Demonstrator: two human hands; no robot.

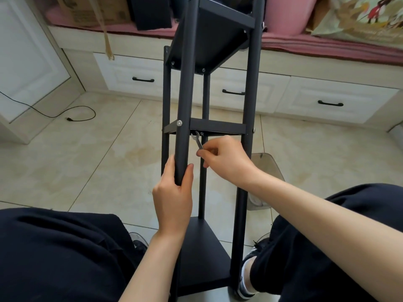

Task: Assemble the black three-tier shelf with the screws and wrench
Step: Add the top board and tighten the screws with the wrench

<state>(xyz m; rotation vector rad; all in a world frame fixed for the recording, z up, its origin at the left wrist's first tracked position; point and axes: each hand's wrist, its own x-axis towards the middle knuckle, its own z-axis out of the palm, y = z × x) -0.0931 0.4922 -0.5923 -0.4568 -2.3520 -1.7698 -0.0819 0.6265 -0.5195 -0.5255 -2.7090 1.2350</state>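
Note:
The black three-tier shelf (218, 126) lies tilted between my knees, its far end leaning on a window bench. My left hand (174, 192) grips the near left black pole (185, 94) below the middle tier. My right hand (222, 160) pinches a small silver wrench (198, 141), whose open jaw sits at a fastener under the middle tier's front rail. A silver screw head (179, 122) shows on the left pole at that tier. The bottom tier panel (202, 253) is close to my body.
White drawers with black handles (233, 92) run under the pink-cushioned bench (327, 43). A black cable (72, 118) lies on the tiled floor at left. A translucent grey stool (263, 162) stands right of the shelf. My legs in dark trousers flank the shelf.

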